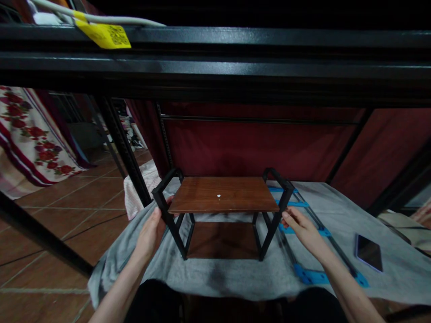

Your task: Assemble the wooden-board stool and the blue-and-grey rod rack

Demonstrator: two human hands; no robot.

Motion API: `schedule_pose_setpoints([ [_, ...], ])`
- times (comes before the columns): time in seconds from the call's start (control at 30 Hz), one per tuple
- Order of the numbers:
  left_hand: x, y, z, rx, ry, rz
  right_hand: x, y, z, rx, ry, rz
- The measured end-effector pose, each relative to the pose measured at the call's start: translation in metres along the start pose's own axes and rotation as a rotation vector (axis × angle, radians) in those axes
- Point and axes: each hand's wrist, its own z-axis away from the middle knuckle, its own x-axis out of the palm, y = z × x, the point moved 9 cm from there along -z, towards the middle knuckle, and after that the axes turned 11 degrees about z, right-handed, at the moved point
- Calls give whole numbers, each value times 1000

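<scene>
A small two-tier shelf (224,194) stands upright on a grey cloth, with brown wood-look boards and a black frame. My left hand (152,232) is at the frame's left side, its thumb in front and fingers reaching behind the upright, closed round it. My right hand (302,228) is at the right upright, thumb and forefinger pinched together at the level of the top board. Whatever sits between those fingertips is too small to make out. A small white mark shows on the top board. The lower board (222,242) lies near the cloth.
The grey cloth (235,280) covers the surface under the shelf. To the right lie a black frame with blue plastic parts (311,274) and a phone (369,252). A black metal beam (215,67) crosses overhead, bearing a yellow tag (106,35). A dark red curtain (256,143) hangs behind.
</scene>
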Motion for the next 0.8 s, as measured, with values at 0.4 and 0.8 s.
schedule_pose_setpoints([
  [0.4, -5, -1, 3, 28, 67, 264, -11, 16, -10, -7, 54, -107],
  [0.8, 5, 3, 10, 160, 56, 209, -18, 7, -12, -108, -13, 413],
])
